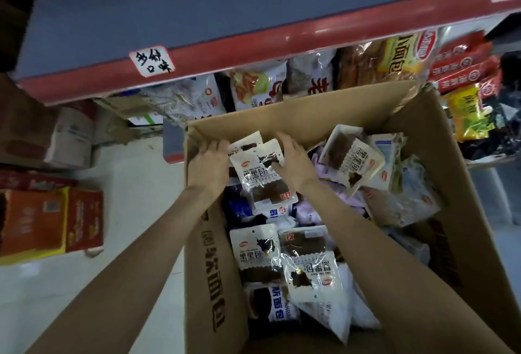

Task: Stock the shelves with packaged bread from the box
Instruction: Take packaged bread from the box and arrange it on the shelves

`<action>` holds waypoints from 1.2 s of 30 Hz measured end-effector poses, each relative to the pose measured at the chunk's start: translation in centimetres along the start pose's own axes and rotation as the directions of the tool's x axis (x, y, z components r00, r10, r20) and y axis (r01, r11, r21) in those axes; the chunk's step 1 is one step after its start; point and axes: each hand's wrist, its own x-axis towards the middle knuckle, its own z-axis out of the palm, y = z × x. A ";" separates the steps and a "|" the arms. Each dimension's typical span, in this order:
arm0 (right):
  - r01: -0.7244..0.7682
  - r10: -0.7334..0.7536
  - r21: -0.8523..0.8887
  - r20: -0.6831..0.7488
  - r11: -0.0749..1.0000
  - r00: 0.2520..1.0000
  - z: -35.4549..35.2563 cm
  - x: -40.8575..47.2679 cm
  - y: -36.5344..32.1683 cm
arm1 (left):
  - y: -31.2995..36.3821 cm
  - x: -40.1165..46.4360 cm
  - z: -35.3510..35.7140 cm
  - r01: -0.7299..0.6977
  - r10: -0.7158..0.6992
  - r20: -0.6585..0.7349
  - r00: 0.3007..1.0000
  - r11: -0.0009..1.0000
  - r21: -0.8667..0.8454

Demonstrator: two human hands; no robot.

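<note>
Two hands reach into a big brown box (439,156) full of bread packs. The left hand (210,166) sits at about 9 o'clock of a white pack of dark bread (260,174), and the right hand (296,163) sits at about 3 o'clock of it. Both hands touch that pack from the sides. The left grip looks curled round the pack's edge. The right grip has its thumb on the front of the pack and its fingers bent over the top edge, so it pinches the pack. A second white pack (245,142) peeks out right behind the first one, at 11 o'clock.

More packs fill the box. One white pack (353,159) leans tilted at 3 o'clock of the hands. Two more white packs (258,252) lie side by side nearer the person (at 6 o'clock). A blue and white pack (277,307) lies below those.

At 12 o'clock, past the box, a red shelf edge (253,52) carries a white hand-written label (152,61). Bread bags (253,86) sit on the shelf under it. Orange boxes (50,221) stand on the floor at 9 o'clock.
</note>
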 end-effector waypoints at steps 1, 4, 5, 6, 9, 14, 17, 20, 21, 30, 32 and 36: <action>-0.001 0.001 0.008 0.022 1.000 1.000 0.1 0.1 0.1 | 0.3 0.0 0.0 0.011 -0.012 0.026 1.000 0.999 0.039; 0.043 -0.037 -0.115 0.059 0.992 0.998 0.1 -0.9 0.5 | 1.0 -0.5 -0.2 0.035 -0.041 0.052 0.998 0.993 0.115; 0.081 -0.070 -0.174 0.068 0.981 0.995 0.1 -1.8 0.7 | 1.0 -0.7 -0.3 0.050 -0.054 0.037 0.998 0.994 0.099; 0.121 -0.112 -0.202 0.058 0.972 0.992 0.0 -2.8 1.1 | 0.9 -0.7 -0.4 0.073 -0.074 0.013 0.997 0.995 0.063; 0.240 -0.245 -0.122 -0.032 0.963 0.969 -0.6 -6.1 2.2 | 0.6 -1.4 -1.3 0.086 -0.090 -0.048 0.995 0.992 -0.095; 0.044 -0.052 -0.031 -0.329 0.999 0.943 -4.4 -12.7 1.9 | 0.7 -5.2 -3.4 0.130 -0.186 -0.021 0.982 0.759 -0.639; -0.062 0.142 0.194 -0.433 0.979 0.890 -7.9 -16.6 1.0 | 1.5 -8.3 -5.2 0.169 -0.236 0.054 0.970 0.504 -0.847; -0.102 0.241 0.299 -0.477 0.949 0.845 -11.5 -20.0 -0.2 | 3.3 -10.9 -8.4 0.135 -0.244 0.050 0.968 0.344 -0.929; -0.096 0.248 0.315 -0.488 0.944 0.837 -12.5 -21.0 -0.6 | 3.8 -11.6 -9.5 0.127 -0.248 0.052 0.967 0.299 -0.946; -0.027 -0.013 -0.056 -0.612 0.998 0.790 -22.0 -25.5 -4.8 | 7.4 -13.7 -19.1 -0.150 -0.012 -0.211 0.977 0.662 -0.735; 0.002 -0.075 -0.117 -0.624 0.993 0.778 -24.6 -25.4 -5.0 | 9.1 -13.0 -21.3 -0.197 0.021 -0.255 0.967 0.697 -0.689; 0.070 -0.212 -0.234 -0.660 0.970 0.720 -30.6 -24.5 -4.8 | 13.4 -11.1 -24.7 -0.263 0.030 -0.317 0.948 0.639 -0.723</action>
